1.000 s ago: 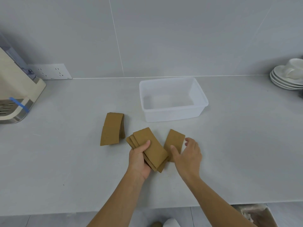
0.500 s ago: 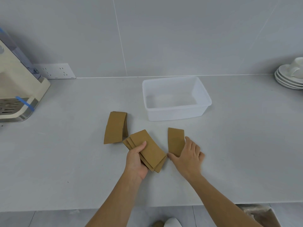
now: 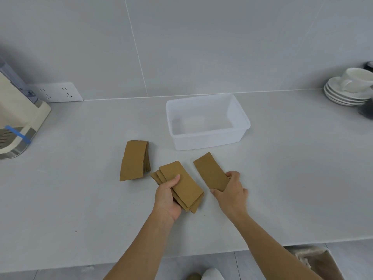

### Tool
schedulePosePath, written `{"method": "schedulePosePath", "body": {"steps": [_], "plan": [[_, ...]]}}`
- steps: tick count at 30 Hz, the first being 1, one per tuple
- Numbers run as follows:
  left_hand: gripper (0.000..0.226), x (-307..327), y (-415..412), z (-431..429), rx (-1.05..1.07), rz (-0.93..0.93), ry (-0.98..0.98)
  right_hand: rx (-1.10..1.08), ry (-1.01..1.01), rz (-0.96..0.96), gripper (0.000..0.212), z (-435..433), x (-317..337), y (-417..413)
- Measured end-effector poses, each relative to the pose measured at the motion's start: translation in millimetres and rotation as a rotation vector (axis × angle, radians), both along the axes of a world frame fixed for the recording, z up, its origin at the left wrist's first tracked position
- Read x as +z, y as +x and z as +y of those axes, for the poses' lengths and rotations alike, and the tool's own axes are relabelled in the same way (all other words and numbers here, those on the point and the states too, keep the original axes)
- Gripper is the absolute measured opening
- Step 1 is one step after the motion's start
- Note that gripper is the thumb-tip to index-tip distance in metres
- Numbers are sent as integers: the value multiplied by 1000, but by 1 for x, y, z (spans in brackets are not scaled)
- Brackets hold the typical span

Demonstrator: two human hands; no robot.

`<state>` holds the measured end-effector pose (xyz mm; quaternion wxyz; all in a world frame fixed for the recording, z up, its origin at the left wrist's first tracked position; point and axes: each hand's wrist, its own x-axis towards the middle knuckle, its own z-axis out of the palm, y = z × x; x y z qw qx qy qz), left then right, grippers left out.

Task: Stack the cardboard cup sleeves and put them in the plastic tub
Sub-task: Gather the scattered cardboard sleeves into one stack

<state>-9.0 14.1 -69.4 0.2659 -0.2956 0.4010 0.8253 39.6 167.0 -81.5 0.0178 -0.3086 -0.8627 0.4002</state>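
The left hand (image 3: 168,196) holds a fanned bunch of sleeves (image 3: 181,185) just above the desk (image 3: 80,199), thumb pressed on top and fingers underneath, so the loose pieces stay together while more are added. The right hand (image 3: 232,190) pinches the near end of a single sleeve (image 3: 211,171), which lies flat or nearly flat on the desk just beside the bunch; holding it by one end probably lets it be slid or lifted onto the bunch. A neater pile of sleeves (image 3: 134,159) sits on the desk to the left, apart from both hands, its edges roughly squared. The plastic tub (image 3: 207,138) stands behind the sleeves, near them, and looks empty, so nothing has been put in yet. Stacking seems about midway: the single piece, the fanned bunch and the pile have yet to be joined into one stack before they go into the tub
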Motion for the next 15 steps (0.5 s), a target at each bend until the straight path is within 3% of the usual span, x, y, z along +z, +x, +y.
{"method": "schedulePosePath", "body": {"steps": [3,7,15], "plan": [[9,0,0,2,-4,-5,-5,-23,-278,136,34,2,7,3],[26,2,2,7,-22,26,-14,-91,-482,306,34,-3,15,2],[41,7,4,17,1,112,31,-7,-630,333,35,-19,24,3]]}}
